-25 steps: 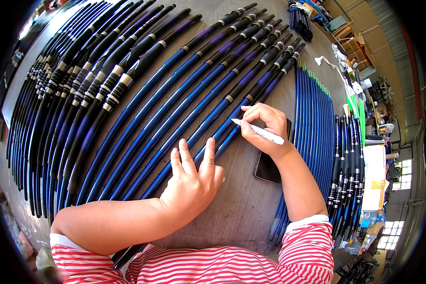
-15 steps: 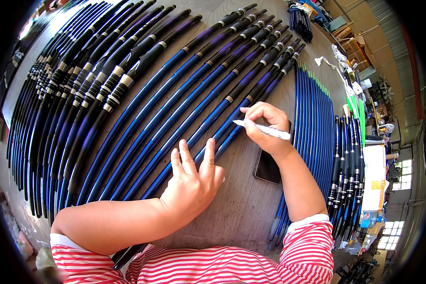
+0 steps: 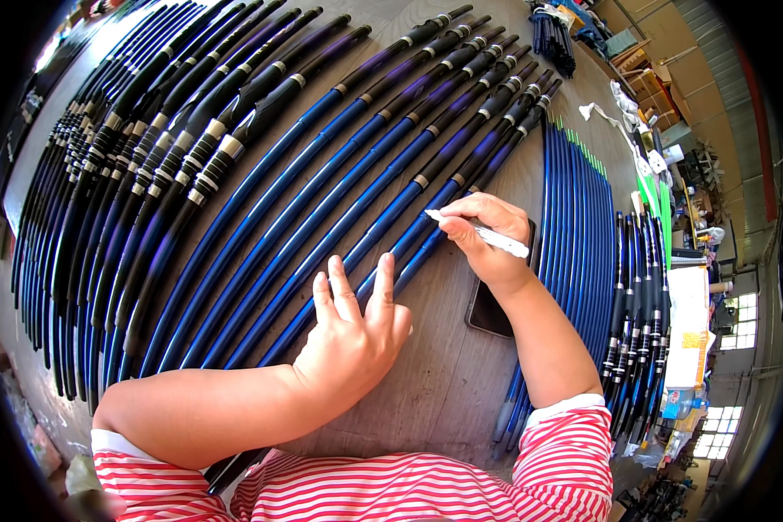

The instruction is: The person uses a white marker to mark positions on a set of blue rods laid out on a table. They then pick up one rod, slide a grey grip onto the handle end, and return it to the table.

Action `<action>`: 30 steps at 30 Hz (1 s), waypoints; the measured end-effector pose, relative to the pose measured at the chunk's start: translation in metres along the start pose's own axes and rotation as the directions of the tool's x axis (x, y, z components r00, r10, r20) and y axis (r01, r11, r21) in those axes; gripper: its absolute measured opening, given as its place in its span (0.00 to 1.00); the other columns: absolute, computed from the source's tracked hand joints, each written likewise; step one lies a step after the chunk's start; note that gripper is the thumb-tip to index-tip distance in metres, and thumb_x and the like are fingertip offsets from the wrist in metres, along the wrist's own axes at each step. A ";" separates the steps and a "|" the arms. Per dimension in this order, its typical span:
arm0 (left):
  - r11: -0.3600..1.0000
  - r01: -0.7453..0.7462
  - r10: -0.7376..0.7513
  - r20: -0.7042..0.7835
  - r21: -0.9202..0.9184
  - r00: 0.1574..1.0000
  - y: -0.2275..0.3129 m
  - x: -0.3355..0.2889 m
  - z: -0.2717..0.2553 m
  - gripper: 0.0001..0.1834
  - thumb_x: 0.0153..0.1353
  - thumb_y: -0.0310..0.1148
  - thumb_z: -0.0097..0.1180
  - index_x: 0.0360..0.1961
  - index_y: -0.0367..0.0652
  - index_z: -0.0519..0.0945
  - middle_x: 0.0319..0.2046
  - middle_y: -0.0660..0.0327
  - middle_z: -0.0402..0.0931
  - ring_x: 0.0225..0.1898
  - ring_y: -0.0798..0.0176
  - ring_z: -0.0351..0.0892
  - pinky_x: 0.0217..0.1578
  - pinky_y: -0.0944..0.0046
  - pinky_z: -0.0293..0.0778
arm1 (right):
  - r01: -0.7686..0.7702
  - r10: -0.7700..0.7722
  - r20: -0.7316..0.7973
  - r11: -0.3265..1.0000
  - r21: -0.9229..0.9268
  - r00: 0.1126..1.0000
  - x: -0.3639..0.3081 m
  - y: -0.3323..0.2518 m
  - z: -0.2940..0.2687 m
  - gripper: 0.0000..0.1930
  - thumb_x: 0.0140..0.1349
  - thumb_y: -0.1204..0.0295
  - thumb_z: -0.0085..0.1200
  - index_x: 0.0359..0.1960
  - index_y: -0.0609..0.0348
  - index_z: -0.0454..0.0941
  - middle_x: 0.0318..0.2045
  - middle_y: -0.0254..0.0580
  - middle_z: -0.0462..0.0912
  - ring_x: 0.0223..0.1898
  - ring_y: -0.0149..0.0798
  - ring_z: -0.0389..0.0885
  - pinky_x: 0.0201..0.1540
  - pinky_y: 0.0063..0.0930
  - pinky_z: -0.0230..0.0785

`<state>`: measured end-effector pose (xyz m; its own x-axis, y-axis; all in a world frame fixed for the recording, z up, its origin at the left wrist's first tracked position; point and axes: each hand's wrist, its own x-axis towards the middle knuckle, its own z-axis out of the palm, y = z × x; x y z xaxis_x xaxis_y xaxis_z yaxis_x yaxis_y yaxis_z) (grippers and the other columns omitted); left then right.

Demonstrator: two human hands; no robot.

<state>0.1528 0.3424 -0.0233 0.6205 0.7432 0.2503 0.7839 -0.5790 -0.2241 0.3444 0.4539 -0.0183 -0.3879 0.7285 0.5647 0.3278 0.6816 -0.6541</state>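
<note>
A slim white pen (image 3: 511, 247), pale-tipped, is clamped in the grip of the right hand (image 3: 496, 264), tip at a glossy blue rod (image 3: 438, 202); the left hand (image 3: 357, 326) spreads its fingers apart. The tip has shifted slightly farther from the person.

A workshop: rods (image 3: 396, 209) laid in rows

From here, bright paned windows (image 3: 741, 334) light the lower right, a red strip (image 3: 769, 187) runs upper right, and a grey table (image 3: 448, 383) spans the middle.
</note>
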 end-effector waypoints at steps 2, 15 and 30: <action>1.000 0.006 -0.006 0.001 0.001 1.000 0.000 0.000 0.000 0.20 0.58 0.46 0.53 0.24 0.39 0.66 0.54 0.42 0.67 0.44 0.26 0.72 0.39 0.40 0.75 | -0.035 0.035 -0.015 0.999 0.011 0.999 0.004 -0.003 0.002 0.05 0.50 0.76 0.61 0.23 0.63 0.77 0.20 0.39 0.79 0.22 0.27 0.76 0.24 0.19 0.66; 1.000 -0.003 0.003 0.009 0.009 1.000 0.002 0.000 0.000 0.17 0.57 0.42 0.51 0.24 0.39 0.67 0.53 0.40 0.67 0.44 0.26 0.72 0.39 0.38 0.74 | -0.160 0.151 -0.077 0.979 -0.127 0.986 0.006 0.005 0.018 0.15 0.52 0.70 0.60 0.14 0.61 0.70 0.11 0.37 0.72 0.13 0.28 0.68 0.18 0.23 0.59; 1.000 -0.016 0.016 0.011 0.018 1.000 0.000 0.000 0.000 0.16 0.58 0.42 0.51 0.25 0.39 0.66 0.53 0.39 0.67 0.44 0.26 0.72 0.38 0.38 0.74 | -0.145 0.137 -0.059 0.976 -0.163 0.989 0.007 0.005 0.017 0.16 0.53 0.69 0.58 0.13 0.62 0.67 0.12 0.40 0.71 0.13 0.32 0.68 0.18 0.25 0.60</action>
<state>0.1528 0.3421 -0.0239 0.6326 0.7376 0.2361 0.7733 -0.5849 -0.2447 0.3287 0.4615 -0.0263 -0.2877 0.8178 0.4984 0.5164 0.5708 -0.6384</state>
